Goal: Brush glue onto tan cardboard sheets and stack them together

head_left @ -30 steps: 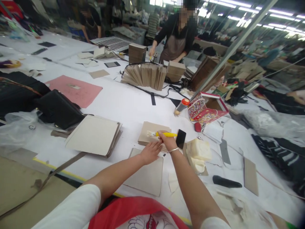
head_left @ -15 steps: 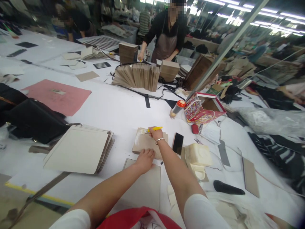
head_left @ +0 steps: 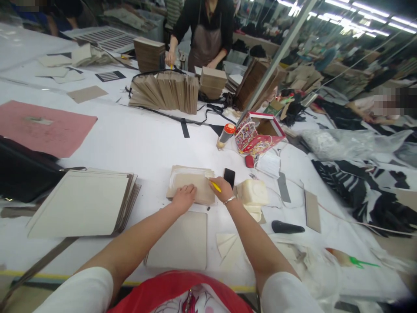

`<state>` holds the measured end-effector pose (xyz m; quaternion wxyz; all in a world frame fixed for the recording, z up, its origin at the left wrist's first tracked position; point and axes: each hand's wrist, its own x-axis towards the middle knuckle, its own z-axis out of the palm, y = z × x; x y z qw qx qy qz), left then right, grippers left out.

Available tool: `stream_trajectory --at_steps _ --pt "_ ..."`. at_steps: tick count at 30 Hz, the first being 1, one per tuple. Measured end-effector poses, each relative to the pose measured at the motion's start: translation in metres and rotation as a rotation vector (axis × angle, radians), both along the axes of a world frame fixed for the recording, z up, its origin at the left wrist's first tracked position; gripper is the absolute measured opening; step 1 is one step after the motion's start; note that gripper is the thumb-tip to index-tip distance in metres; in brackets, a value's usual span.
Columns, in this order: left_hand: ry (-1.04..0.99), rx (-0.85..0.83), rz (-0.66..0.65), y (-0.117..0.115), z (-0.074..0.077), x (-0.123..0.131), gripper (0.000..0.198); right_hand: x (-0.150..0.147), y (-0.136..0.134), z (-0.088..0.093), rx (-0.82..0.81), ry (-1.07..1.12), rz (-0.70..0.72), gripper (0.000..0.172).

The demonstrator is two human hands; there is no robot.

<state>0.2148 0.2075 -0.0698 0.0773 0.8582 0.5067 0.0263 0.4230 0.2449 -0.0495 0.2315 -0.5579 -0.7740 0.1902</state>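
Note:
A small stack of tan boards [head_left: 199,188] lies in front of me. White wet-looking glue runs along the top board's far and left edges. My left hand [head_left: 185,198] lies flat on the board's near side, fingers stretched out. In my right hand [head_left: 220,188] is a yellow-handled brush [head_left: 215,187], its tip touching the board's far right corner. Closer to my body sits a larger pale board [head_left: 179,245]. To the left rests a pile of big cream boards [head_left: 81,202].
A phone [head_left: 229,177] and a block of yellowish foam-like material [head_left: 252,192] are right of the stack. Farther off are an orange-capped bottle [head_left: 226,135], a red patterned paper bag [head_left: 259,134] and fanned tan boards [head_left: 166,92]. A co-worker in an apron [head_left: 205,43] stands across the table.
My right hand has moved the brush from the board's far left to its far right corner. White glue now runs along the far edge. My left hand stays on the board; the view has shifted.

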Motion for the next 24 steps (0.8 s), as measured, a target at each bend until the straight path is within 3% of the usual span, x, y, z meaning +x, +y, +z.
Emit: stream_trajectory --at_steps 3,7,11,14,16,19,22,24 --pt "0.03 0.002 -0.024 0.008 0.002 0.0 0.041 0.004 -0.046 0.001 -0.02 -0.083 0.073 0.027" --pt "0.042 0.042 -0.082 0.008 0.002 0.0 0.028 0.011 -0.094 0.006 -0.037 -0.031 0.069 0.028" --pt "0.038 0.017 -0.114 0.001 0.006 -0.003 0.015 0.014 -0.122 0.023 0.021 0.13 -0.162 0.03" --pt "-0.038 -0.003 -0.107 -0.009 0.022 -0.014 0.013 0.013 -0.139 0.033 0.018 0.304 -0.367 0.039" --pt "-0.214 0.07 -0.024 -0.02 0.037 -0.026 0.013 0.007 -0.148 0.033 -0.007 0.395 -0.412 0.04" --pt "-0.67 0.123 0.287 -0.044 0.059 -0.043 0.008 -0.016 -0.159 0.026 -0.069 0.435 -0.423 0.031" --pt "-1.175 -0.079 0.583 -0.073 0.068 -0.052 0.02 -0.049 -0.165 0.017 -0.15 0.417 -0.424 0.024" --pt "-1.471 -0.278 0.66 -0.092 0.068 -0.052 0.032 -0.067 -0.169 0.013 -0.162 0.413 -0.43 0.023"
